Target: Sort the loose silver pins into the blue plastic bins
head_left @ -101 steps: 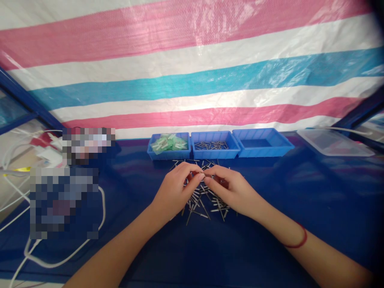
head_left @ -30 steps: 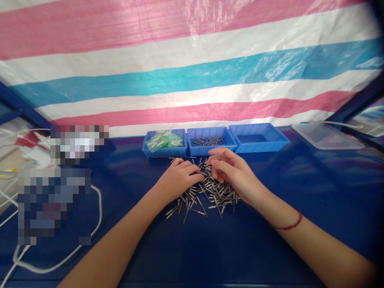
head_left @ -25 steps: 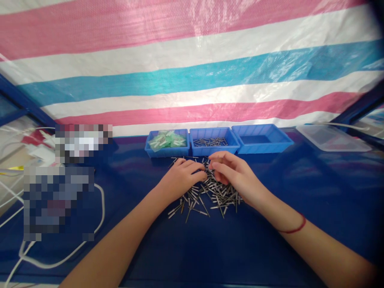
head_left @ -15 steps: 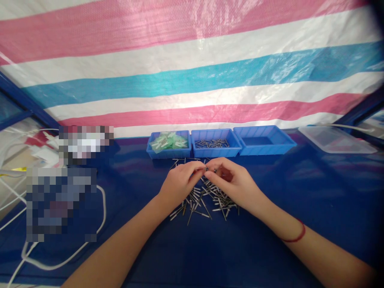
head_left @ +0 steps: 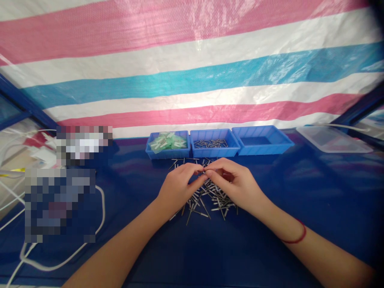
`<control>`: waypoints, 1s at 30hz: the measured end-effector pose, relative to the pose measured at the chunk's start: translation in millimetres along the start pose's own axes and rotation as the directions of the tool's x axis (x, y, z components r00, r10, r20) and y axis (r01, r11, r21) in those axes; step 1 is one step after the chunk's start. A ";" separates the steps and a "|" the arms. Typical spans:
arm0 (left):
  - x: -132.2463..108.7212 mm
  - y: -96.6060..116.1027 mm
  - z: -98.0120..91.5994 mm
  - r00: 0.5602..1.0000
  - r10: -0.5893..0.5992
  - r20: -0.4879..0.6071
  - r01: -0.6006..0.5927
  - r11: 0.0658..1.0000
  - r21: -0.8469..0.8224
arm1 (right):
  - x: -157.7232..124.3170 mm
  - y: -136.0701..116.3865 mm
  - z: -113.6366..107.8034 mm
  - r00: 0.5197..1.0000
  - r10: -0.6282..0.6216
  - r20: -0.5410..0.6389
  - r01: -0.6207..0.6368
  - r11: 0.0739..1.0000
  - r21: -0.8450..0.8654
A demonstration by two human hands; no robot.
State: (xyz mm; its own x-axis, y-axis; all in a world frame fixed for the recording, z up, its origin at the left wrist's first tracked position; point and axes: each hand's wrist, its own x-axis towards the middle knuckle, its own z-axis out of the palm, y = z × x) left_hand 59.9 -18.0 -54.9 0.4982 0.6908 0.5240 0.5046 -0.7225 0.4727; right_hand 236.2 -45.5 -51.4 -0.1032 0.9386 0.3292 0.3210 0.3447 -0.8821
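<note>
Note pink, white and turquoise striped plastic sheet (head_left: 192, 90) behind glossy dark-blue tabletop (head_left: 192, 252). Log row of three light-blue plastic bins (head_left: 215, 152) at far edge: green-and-white plastic packets (head_left: 169, 143) in left one, short grey metal pins (head_left: 211, 143) in middle one. See left hand (head_left: 178, 185) and right hand (head_left: 238, 184) meeting over loose heap of slender silver rivet-like pieces (head_left: 220, 194). Judge as partway at most: modest lot binned, larger heap left on tabletop; cannot tell whether matching. In heap, note bright thicker sleeves, darker thin shanks, crossed at all angles. Read thumb and forefinger of each hand as pinching one slim metal piece (head_left: 204, 172), just above heap, mostly hidden, visible only as thin greyish sliver.
</note>
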 end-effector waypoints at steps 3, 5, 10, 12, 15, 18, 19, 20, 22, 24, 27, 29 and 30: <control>0.5 1.4 -1.3 1.000 0.016 0.005 -0.015 1.000 -0.020 | 0.0 -0.1 0.5 0.999 -0.007 -0.036 0.006 1.000 -0.005; 0.3 2.8 -1.5 1.000 -0.010 0.003 0.010 1.000 -0.026 | -0.3 0.9 2.1 0.998 0.004 -0.062 -0.003 1.000 0.015; -2.1 2.9 1.0 0.999 -0.045 0.013 0.046 0.998 -0.036 | -2.5 2.6 7.1 0.998 0.025 -0.064 -0.022 0.998 0.053; -3.1 1.7 2.3 0.998 -0.049 0.032 0.051 0.998 -0.048 | -3.4 2.6 7.8 0.998 0.011 -0.062 -0.009 0.999 0.038; -3.4 0.5 2.8 0.997 -0.050 0.059 0.054 0.997 -0.062 | -4.0 2.7 7.1 0.998 -0.030 -0.059 0.029 1.000 -0.011; -2.4 1.2 0.8 0.996 -0.056 0.072 0.061 0.996 -0.068 | -3.9 3.4 5.3 0.997 -0.059 -0.049 0.057 0.997 -0.045; -2.0 1.6 -0.2 0.996 -0.062 0.070 0.067 0.995 -0.068 | -3.6 3.7 4.6 0.997 -0.066 -0.047 0.064 0.997 -0.050; -1.6 2.1 -1.3 0.995 -0.070 0.065 0.074 0.995 -0.068 | -3.2 4.0 4.0 0.996 -0.073 -0.047 0.070 0.996 -0.055; -1.1 2.6 -3.4 0.995 -0.085 0.051 0.089 0.993 -0.072 | -2.3 4.5 2.9 0.995 -0.082 -0.051 0.079 0.995 -0.065; -0.9 2.5 -5.1 0.995 -0.096 0.038 0.099 0.992 -0.079 | -1.2 4.7 2.0 0.995 -0.080 -0.053 0.076 0.994 -0.076; -1.3 2.0 -6.2 0.995 -0.102 0.019 0.103 0.991 -0.090 | -0.2 5.2 1.2 0.997 -0.063 -0.044 0.058 0.994 -0.093; -1.6 2.1 -6.3 0.994 -0.105 0.002 0.105 0.990 -0.097 | -0.1 5.8 1.1 0.998 -0.049 -0.037 0.045 0.994 -0.095; -1.7 2.4 -6.2 0.994 -0.106 -0.009 0.105 0.989 -0.100 | -0.1 6.1 1.3 0.999 -0.041 -0.030 0.038 0.995 -0.093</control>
State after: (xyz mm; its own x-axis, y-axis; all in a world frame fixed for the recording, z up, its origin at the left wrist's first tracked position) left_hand 55.9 -21.1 -50.3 0.4355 0.7635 0.4768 0.4813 -0.6452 0.5934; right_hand 236.9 -43.5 -57.3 -0.0882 0.9229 0.3749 0.4027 0.3772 -0.8340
